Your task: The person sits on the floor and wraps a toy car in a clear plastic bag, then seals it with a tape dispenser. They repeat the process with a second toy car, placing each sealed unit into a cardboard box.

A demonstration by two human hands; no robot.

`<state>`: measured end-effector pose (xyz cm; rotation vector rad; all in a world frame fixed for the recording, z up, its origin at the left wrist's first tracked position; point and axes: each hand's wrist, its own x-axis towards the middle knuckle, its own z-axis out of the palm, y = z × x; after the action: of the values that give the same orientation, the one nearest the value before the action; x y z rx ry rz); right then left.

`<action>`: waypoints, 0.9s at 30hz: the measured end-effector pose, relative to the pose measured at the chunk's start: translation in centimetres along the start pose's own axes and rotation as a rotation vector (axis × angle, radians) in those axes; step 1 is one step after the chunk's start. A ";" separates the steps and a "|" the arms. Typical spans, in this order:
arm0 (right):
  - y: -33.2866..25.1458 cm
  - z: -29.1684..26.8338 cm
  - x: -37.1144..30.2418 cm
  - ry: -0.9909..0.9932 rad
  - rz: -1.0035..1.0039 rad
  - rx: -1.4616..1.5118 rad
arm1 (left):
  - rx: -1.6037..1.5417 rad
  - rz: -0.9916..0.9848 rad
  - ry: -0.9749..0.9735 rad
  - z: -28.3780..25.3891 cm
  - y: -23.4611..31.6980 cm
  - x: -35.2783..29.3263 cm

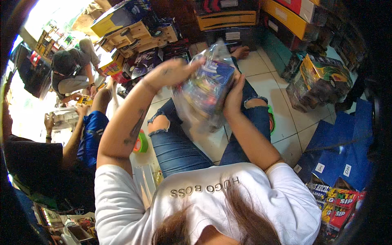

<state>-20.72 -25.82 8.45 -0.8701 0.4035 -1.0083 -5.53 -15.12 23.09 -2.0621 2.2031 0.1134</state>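
Above my lap is a blue box with a multicoloured print (218,77), inside a clear plastic bag (200,112) that is loose and crinkled around it. My right hand (234,96) is closed on the box's right side, through the plastic. Across the left and upper part of the bag lies my left hand (175,73), its fingers smeared by motion. Whether those fingers grip the plastic or only rest on it, I cannot tell. The box looks tilted, and its underside is hidden.
Ahead, pale wooden pieces with dark wheels (132,34) lie among boxes. Stacked black and yellow boxes (226,20) stand beyond. On the right are a plastic-wrapped box (320,81) and blue flat sheets (341,143). Two people work at my left, one in blue shorts (93,132).
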 end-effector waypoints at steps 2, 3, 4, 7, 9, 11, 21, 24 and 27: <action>-0.2 -0.2 1.0 -0.242 0.219 0.153 | -0.505 -0.096 0.011 1.2 2.9 -3.4; -0.7 -0.5 1.0 -0.312 0.249 0.021 | -1.038 -0.512 -0.040 2.8 5.1 -4.7; -1.1 -0.7 0.5 -0.350 0.298 0.045 | -1.439 -0.450 0.195 4.2 7.0 -5.3; -3.8 -0.3 -1.5 -0.321 0.363 0.039 | -2.004 -0.365 0.503 7.6 10.0 -5.9; -7.3 0.6 -1.9 -0.515 0.239 0.061 | -2.162 -0.209 0.526 8.9 10.8 -5.4; -11.4 2.3 -0.7 -0.782 -0.056 -0.609 | -2.181 -0.255 0.542 9.0 10.9 -4.9; -15.1 6.9 0.2 -0.679 -0.380 -1.032 | -1.344 -0.074 0.937 8.8 9.8 -5.9; -14.0 6.6 0.4 -0.812 -0.340 -1.157 | -0.973 0.025 0.865 7.9 9.3 -7.4; -13.4 6.2 0.8 -0.727 -0.316 -0.938 | -0.555 0.041 0.830 6.3 10.1 -8.7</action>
<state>-23.83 -27.13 22.88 -2.1090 0.0871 -0.6809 -14.85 -4.96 17.77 -2.7119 2.9411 -0.1921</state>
